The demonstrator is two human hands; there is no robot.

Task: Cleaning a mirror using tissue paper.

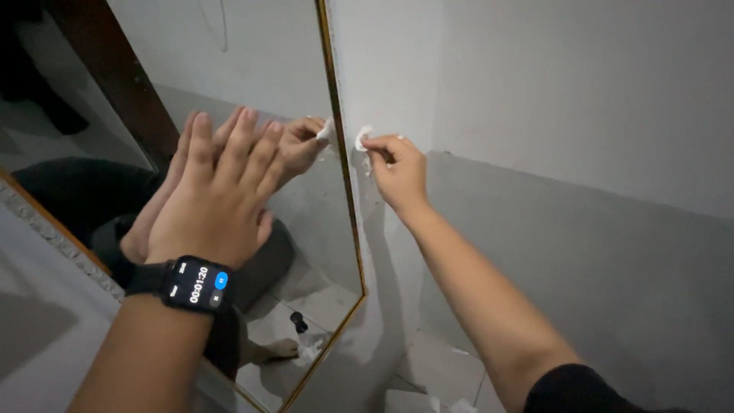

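- Pinching a small wad of white tissue [362, 138] between thumb and fingertips, the person's right hand [397, 170] is pressing it against the gold frame edge [343, 164] of a large mirror [260, 69]; the fingers are curled tight around the wad, and the arm is reaching out from a dark sleeve [581, 390].
- Resting flat on the glass, the left hand [218, 199] is lying open with fingers spread narrowly and holding nothing; a black smartwatch [195, 283] is sitting on its wrist.
- Mirroring both hands, the glass is showing a second wad and a second palm just beyond the real ones.
- Judging the risk: the mirror is leaning tilted against the grey wall [573, 153], so a hard push from the flat palm could be sliding or tipping it; the tissue is crumpled small, so it could be slipping out of the pinch or shredding on the frame edge.
- Running along the frame, the mirror's long axis is slanting from the upper centre down toward the lower corner near the floor; the wad itself is a short lump with its slight length roughly upright along the frame.
- Lying on the floor tiles [436, 367] below, more white scraps [451, 404] are showing near the mirror's bottom corner.
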